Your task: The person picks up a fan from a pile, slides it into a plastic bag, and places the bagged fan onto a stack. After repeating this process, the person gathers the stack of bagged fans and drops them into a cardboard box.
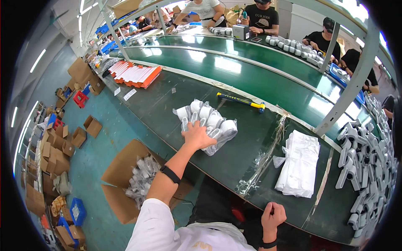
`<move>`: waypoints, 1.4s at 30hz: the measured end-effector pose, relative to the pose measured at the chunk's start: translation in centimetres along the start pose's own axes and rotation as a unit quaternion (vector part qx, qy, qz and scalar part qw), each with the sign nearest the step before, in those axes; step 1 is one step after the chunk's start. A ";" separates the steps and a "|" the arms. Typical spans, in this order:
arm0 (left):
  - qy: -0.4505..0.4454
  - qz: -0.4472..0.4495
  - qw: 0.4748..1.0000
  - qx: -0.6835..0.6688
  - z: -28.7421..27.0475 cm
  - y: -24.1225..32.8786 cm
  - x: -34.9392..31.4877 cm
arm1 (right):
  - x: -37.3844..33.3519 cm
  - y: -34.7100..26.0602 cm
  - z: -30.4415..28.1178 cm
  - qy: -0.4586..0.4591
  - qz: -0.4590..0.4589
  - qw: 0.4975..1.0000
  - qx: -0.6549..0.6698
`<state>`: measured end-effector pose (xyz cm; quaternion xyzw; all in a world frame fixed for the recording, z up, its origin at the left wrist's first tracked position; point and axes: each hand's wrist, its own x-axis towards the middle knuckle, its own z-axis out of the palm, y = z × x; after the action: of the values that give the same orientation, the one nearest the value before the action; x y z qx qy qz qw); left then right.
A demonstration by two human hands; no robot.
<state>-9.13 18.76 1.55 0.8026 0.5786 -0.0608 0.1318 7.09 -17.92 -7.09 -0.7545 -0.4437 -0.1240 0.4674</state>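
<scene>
Left hand point(197, 136) spread wide on clear bag of white plastic parts point(208, 124), mid worktop point(167, 104); right hand point(273, 215) fisted, holding nothing visible, at near edge; hammer point(240, 101) beyond; folded white bags point(298, 164) right; cardboard box point(125, 167) below holding similar bagged parts.

Factory assembly hall: a long green conveyor line point(259, 79) with seated workers point(259, 16) along its far side, heaps of identical white plastic parts point(368, 167), and cardboard cartons point(54, 154) stacked on the floor.
</scene>
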 end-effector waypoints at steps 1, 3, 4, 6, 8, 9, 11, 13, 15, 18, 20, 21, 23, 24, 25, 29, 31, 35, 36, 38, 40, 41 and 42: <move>0.013 0.000 1.000 -0.003 0.1 0.0 0.0 | 0.0 0.0 0.0 0.001 0.000 1.000 0.000; 0.026 0.000 1.000 -0.006 0.4 -0.1 0.2 | 0.0 0.1 0.1 0.003 -0.006 1.000 0.002; 0.035 -0.003 0.999 -0.014 0.5 -0.1 0.3 | 0.0 0.0 0.1 0.004 -0.005 1.000 0.001; 0.043 -0.005 0.999 -0.022 0.4 -0.2 0.5 | 0.2 -0.2 0.0 -0.003 -0.004 1.000 0.003; 0.006 -0.006 1.000 -0.009 -0.2 -0.1 0.7 | 0.2 0.1 0.1 0.003 -0.012 1.000 -0.005; 0.006 -0.006 1.000 -0.009 -0.4 -0.1 0.7 | 0.2 0.2 0.1 0.009 -0.021 1.000 -0.012; -0.006 -0.004 1.000 -0.012 -0.6 -0.1 0.6 | 0.0 0.2 0.1 0.001 -0.009 1.000 -0.014; 0.002 -0.002 1.000 -0.010 -0.5 -0.1 0.6 | -0.1 0.2 0.0 -0.007 0.003 1.000 -0.017; 0.011 0.002 1.000 -0.008 -0.4 0.0 0.4 | 0.0 0.3 0.1 0.002 -0.005 1.000 -0.012; 0.021 -0.007 1.000 -0.010 -0.2 0.1 0.4 | 0.1 0.1 0.0 -0.009 0.005 1.000 -0.018; 0.045 -0.006 0.999 -0.004 0.1 0.1 0.3 | 0.1 0.0 0.1 -0.002 0.002 1.000 -0.012; 0.044 -0.004 0.999 -0.004 0.3 0.1 0.2 | 0.1 0.0 0.1 0.004 -0.002 1.000 -0.004; 0.092 0.015 0.996 -0.013 0.5 0.0 0.2 | 0.1 0.1 0.0 -0.001 -0.001 1.000 -0.018; 0.092 0.015 0.996 -0.014 0.6 -0.1 0.3 | 0.1 0.1 -0.1 -0.007 0.000 1.000 -0.031; 0.089 0.016 0.996 -0.012 0.5 -0.2 0.3 | 0.1 0.0 0.0 -0.009 0.000 0.999 -0.031; 0.124 0.035 0.992 -0.010 0.8 -0.8 0.2 | 0.3 -0.1 0.2 0.006 -0.004 1.000 -0.028; 0.141 0.044 0.989 -0.007 1.1 -1.2 0.0 | 0.3 -0.2 0.2 0.005 -0.005 1.000 -0.029; 0.204 0.071 0.976 -0.017 1.0 -1.9 -0.9 | 0.2 -0.1 0.3 0.001 -0.002 0.999 -0.034; 0.201 0.063 0.977 -0.018 0.9 -2.2 -1.2 | 0.1 0.0 0.4 -0.001 0.004 0.999 -0.035; 0.272 0.089 0.958 -0.024 0.3 -3.2 -1.8 | -0.1 0.3 0.4 -0.008 0.009 0.999 -0.034; 0.275 0.070 0.958 -0.031 -1.0 -5.0 -2.9 | -0.3 0.4 0.3 -0.022 0.013 0.999 -0.030; 0.313 0.068 0.947 -0.032 -1.5 -6.3 -3.4 | -0.2 0.3 0.2 -0.019 0.022 0.999 -0.034; 0.351 0.066 0.934 -0.032 -1.9 -7.7 -4.1 | -0.3 0.4 0.2 -0.016 0.031 0.999 -0.039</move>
<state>-17.83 17.81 3.33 0.8044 0.5358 0.2517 -0.0501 7.16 -17.94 -7.61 -0.7876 -0.4220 -0.1145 0.4341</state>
